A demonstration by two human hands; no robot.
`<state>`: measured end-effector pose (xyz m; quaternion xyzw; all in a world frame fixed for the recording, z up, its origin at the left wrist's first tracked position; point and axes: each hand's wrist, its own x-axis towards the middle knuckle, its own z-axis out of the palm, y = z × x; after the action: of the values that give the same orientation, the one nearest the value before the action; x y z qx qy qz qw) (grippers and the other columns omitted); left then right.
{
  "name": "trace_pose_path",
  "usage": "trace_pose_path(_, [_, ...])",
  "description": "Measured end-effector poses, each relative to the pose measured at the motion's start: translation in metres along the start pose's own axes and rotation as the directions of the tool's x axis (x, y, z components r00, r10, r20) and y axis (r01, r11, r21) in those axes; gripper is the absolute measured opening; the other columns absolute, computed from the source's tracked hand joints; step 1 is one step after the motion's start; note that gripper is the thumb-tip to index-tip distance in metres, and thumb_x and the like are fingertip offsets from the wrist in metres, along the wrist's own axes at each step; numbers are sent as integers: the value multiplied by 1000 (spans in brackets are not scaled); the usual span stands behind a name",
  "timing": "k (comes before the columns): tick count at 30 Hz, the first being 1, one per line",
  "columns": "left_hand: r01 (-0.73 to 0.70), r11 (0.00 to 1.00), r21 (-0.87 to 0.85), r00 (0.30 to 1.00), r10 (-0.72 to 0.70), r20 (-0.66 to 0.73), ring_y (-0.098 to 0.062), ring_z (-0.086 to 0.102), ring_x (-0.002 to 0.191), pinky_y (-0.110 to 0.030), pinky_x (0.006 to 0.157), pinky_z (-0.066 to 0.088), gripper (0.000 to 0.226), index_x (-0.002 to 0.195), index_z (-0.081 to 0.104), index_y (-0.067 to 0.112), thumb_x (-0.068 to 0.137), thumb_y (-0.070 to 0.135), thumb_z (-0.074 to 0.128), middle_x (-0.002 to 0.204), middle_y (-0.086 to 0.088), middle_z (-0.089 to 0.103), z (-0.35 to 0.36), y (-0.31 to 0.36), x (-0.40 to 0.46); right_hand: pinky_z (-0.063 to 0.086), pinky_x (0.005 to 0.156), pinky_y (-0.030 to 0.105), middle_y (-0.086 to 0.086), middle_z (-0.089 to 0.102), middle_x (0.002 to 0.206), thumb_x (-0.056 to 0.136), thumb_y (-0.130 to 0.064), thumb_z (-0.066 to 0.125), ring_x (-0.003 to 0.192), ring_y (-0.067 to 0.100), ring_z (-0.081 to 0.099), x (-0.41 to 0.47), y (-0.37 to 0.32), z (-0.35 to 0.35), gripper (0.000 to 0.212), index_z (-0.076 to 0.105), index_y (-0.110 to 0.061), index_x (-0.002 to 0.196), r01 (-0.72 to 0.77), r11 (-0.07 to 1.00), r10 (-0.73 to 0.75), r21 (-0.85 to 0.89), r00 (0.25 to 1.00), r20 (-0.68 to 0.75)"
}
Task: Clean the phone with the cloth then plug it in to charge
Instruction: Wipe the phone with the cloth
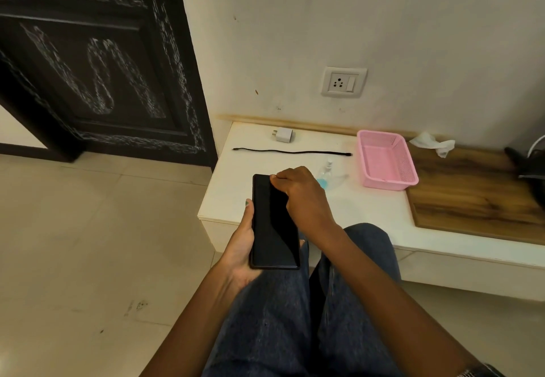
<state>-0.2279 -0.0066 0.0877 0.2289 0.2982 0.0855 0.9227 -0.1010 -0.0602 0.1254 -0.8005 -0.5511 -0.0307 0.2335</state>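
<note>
Both hands on phone, near ledge edge.

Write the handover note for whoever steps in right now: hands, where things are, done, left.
Left hand holds the black slab phone from below, screen up, over the lap. Right hand is curled on the phone's top edge; any cloth under it is hidden.
On the white ledge: white wall adapter, straight black cable, unconnected; clear spray bottle with blue liquid; empty pink plastic basket. Crumpled white cloth or tissue lies by the wall. White wall socket is free.
Done: phone picked up. Cleaning progress unclear.
Left: finish wiping, join adapter and cable, plug in phone.
</note>
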Motion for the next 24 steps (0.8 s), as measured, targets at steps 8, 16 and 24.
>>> trace_pose_path(8, [10,998,59,1000,-11,1,-25,70,95,-38,76,59,59,95,78,19,83,65,43,103,-13,73,2,2,-4,50,81,42,10,58,125,82,9,56,112,29,45,-9,-18,14,46,56,-4,126,-57,995,55,81,998,30])
trace_pose_path(16, [40,988,-149,998,-47,-45,-22,55,119,-39,107,38,53,116,67,17,86,58,50,115,-10,64,7,2,-7,45,93,35,8,60,124,79,12,55,114,27,49,-31,-37,17,50,59,-8,125,-21,982,15,189,999,33])
trace_pose_path(24, [76,982,-174,991,-94,-95,-26,61,101,-37,94,49,79,126,56,2,88,68,34,107,-17,62,-10,8,-3,59,72,37,9,74,88,56,9,60,80,28,69,-73,-57,4,40,75,-3,91,124,975,-116,186,992,-55])
